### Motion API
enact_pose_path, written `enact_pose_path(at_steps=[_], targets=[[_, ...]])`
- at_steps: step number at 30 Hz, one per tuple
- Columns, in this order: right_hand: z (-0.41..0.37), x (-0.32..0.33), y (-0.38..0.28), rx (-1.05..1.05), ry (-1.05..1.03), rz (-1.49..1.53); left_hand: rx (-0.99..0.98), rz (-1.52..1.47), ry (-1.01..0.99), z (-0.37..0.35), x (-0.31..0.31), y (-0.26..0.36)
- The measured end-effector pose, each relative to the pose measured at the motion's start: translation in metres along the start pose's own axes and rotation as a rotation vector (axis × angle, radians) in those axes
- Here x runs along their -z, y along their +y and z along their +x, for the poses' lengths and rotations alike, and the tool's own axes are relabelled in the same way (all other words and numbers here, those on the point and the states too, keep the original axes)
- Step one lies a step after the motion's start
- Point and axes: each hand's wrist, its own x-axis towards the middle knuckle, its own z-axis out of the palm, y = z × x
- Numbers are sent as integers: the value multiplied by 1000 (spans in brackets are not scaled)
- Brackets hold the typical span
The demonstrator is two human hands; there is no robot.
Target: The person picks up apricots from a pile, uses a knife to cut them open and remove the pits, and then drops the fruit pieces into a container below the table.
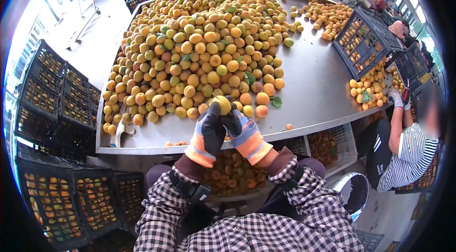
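Observation:
Both my gloved hands meet over the near edge of the metal table [313,85]. My left hand [209,130] and my right hand [239,127] together grip one yellow apricot [222,104] between the fingertips. A big heap of apricots [199,47] with some green leaves covers the table just beyond my hands. Below my hands stands a crate of apricots [230,173].
A black crate [365,40] of fruit lies tilted on the table at right, with loose apricots [368,88] beside it. A person in a striped shirt [411,154] works at right; others sit at the far side. Stacked full crates [52,109] stand left. A white tool [121,131] lies at the table's left edge.

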Motion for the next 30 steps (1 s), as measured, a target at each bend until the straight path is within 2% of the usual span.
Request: enact_pose_path(at_steps=[1, 3, 4, 7, 9, 10, 12, 14, 18, 20, 21, 23, 24, 26, 27, 29, 30], targets=[[2, -2, -1, -21, 6, -7, 3, 1, -2, 1, 0, -1], [3, 0, -2, -19, 0, 36, 44, -112, 121, 2, 1, -3], [4, -1, -1, -89, -31, 41, 43, -115, 121, 2, -2, -2], [8, 6, -4, -197, -93, 16, 22, -31, 130, 5, 1, 0], [9, 7, -5, -241, -118, -9, -45, 221, 112, 9, 26, -4], [9, 7, -3, -209, -46, -53, -45, 221, 111, 7, 23, 5], [10, 12, -2, -174, 30, -100, -34, 573, 101, 2, 10, 26], [11, 21, -8, -38, 128, -153, 7, 537, 91, 3, 15, 23], [12, 24, -6, 0, 101, -147, 85, 534, 33, 4, 6, 30], [14, 31, -9, -40, -53, -41, 88, 553, 15, 3, 10, 30], [13, 30, -8, -42, -52, -40, 90, 553, 15, 4, 8, 29], [13, 26, -7, 53, -20, -90, 50, 438, 140, 4, 1, 25], [13, 27, -7, 52, -24, -88, 46, 520, 194, 4, 5, 25], [18, 33, -14, -31, -164, 141, -28, 626, 186, 7, 14, 21], [18, 31, -14, -29, -165, 140, -104, 731, 167, 8, 16, 20], [19, 27, -13, 125, 2, 203, -103, 700, 173, 4, 8, 26], [19, 27, -11, 126, -2, 205, -125, 751, 170, 2, 7, 28]])
